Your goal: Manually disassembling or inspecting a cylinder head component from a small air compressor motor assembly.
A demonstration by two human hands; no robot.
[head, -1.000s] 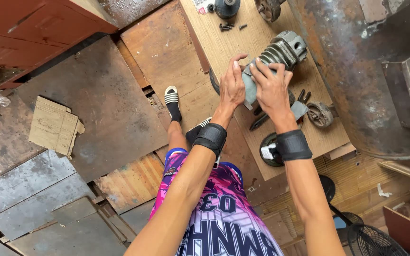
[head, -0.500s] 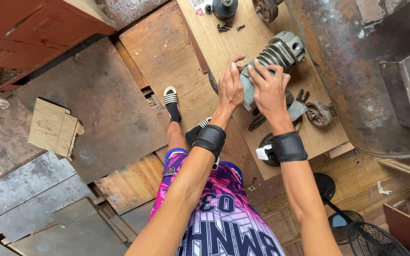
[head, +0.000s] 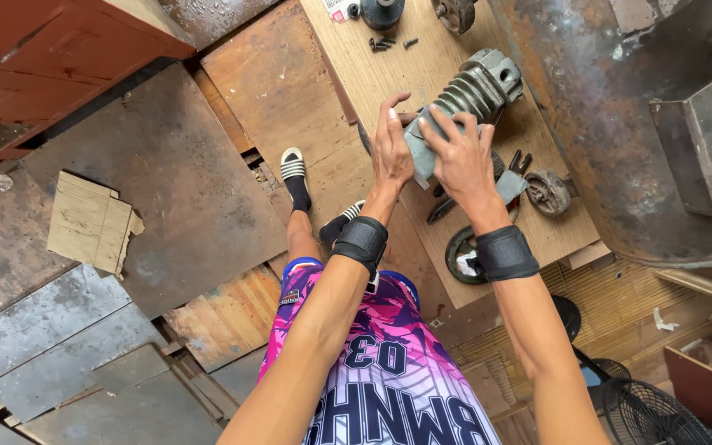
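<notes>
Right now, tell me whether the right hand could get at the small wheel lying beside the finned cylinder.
Probably yes: the right hand grips the finned cylinder, and the small wheel lies uncovered on the board just beyond its wrist, though the hand is occupied.

I see my hands (head: pixel 430 152) on a finned cylinder (head: pixel 467 95) of dull grey cast metal, rough and unpolished. Under it the tabletop (head: pixel 372 74) is bare, matt plywood. Right of the cylinder stands a tank (head: pixel 603 124) of rusty, blotched steel; left of it, scuffed wooden floor boards (head: pixel 274 91)
</notes>
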